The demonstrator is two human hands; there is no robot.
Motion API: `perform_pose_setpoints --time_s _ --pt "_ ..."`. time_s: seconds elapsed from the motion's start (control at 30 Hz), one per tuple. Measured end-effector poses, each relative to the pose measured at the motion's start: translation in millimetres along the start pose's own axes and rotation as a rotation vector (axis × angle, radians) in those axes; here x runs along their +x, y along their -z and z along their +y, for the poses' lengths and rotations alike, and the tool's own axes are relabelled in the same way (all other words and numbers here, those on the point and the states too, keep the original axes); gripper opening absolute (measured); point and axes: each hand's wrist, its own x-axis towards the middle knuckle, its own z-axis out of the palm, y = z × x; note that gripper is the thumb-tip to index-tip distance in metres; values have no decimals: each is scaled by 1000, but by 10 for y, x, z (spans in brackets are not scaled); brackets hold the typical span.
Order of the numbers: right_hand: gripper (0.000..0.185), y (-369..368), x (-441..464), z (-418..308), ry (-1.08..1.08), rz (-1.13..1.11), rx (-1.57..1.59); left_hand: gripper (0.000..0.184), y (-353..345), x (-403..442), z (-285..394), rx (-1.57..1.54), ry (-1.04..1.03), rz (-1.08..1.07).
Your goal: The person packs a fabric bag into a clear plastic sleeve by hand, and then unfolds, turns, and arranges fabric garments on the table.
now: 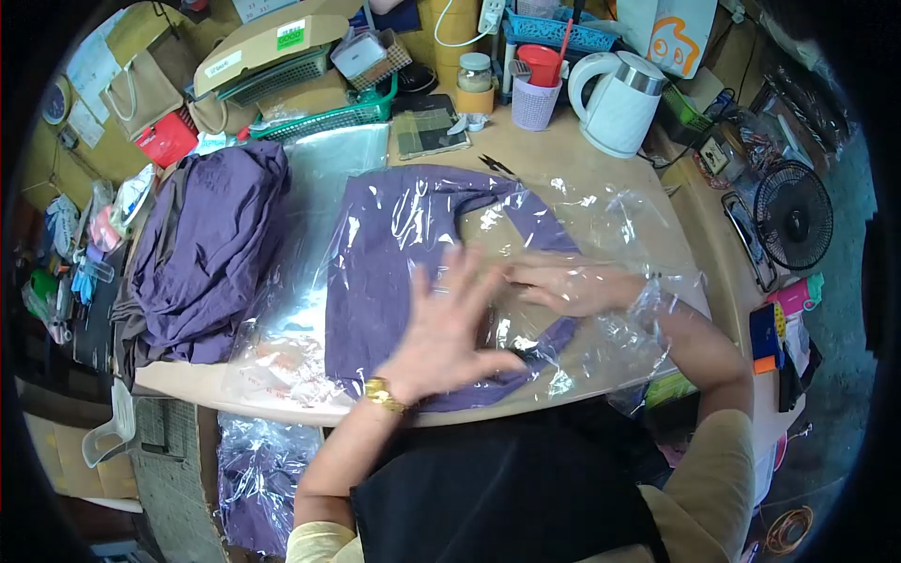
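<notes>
- Purple garment (366,272) lies spread on the tabletop (558,155), directly in front of the seated person; glossy clear plastic (619,211) covers it and runs past its right edge.
- Left hand (446,324): fingers spread wide, nothing gripped, over the middle of the garment. Blurred, so I can't tell whether it presses on the plastic.
- Right hand (568,283): under the clear plastic, which bunches around the wrist; fingers stretched toward the left hand. Can't tell from here if they pinch anything.
- Hands close to each other; fingertips overlap in my view, contact unclear.
- Gold watch (384,395) on left wrist.
- Left of the garment: flat plastic sheets (319,202), then a heap of purple cloth (211,253).
- Small dark snips (497,166) just beyond the garment's top edge.
- Farther back: white kettle (619,103), lidded jar (475,73).
- Black fan (793,216) off to the right.
</notes>
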Motion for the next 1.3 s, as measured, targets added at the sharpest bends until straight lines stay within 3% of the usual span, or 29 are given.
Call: perform_pose_setpoints --time_s 0.03,0.07,0.1,0.17,0.2,0.27,0.3,0.37,0.53,0.6,0.63,0.7,0.77,0.83,0.87,1.0,1.07,1.17,1.3 --pt "64 -80 198 -6 17 31 4 112 -35 79 207 -64 -90 1" --pt "64 -183 404 -64 55 90 -50 83 -83 165 377 -85 -179 88" --pt "64 -223 596 -92 81 124 -93 83 -259 256 399 -71 -174 96" --pt "65 -306 886 -209 89 188 -192 40 -555 423 306 -55 -364 295" --pt "65 -306 998 -241 76 199 -242 40 -586 432 295 -45 -364 301" --pt "66 -276 1175 -326 32 233 -334 12 -420 473 398 -252 -163 257" --pt "66 -240 1217 -336 25 249 -377 12 -367 496 425 -248 -162 260" --pt "67 -196 1368 -397 -3 269 -448 9 -293 537 464 -574 -48 302" --pt "69 -171 1837 -512 -32 329 -584 14 0 468 861 -800 -257 211" --pt "70 -154 1978 -492 -40 327 -641 28 193 354 942 -684 -451 208" --pt "70 -168 2066 -469 -43 329 -663 28 258 271 840 -681 -445 216" --pt "74 -362 2205 -123 65 379 -687 46 441 22 495 -327 -355 300" --pt "78 -399 2211 36 161 441 -706 64 499 -256 179 60 -12 218" --pt "77 -426 2167 59 100 320 -506 82 85 -622 -214 251 260 40" --pt "74 -321 2166 40 6 231 -537 88 -142 -834 -425 233 279 -110" --pt "71 -411 2297 197 -65 290 -490 106 92 -985 -52 47 83 -159" --pt "69 -420 2148 49 -22 316 -552 90 4 -1047 -74 110 59 -124" --pt "66 -420 1693 -270 345 141 -478 71 -224 -1128 -185 113 1 19" --pt "74 -251 1138 -533 415 -83 -467 58 -275 -1072 -143 115 -116 146"
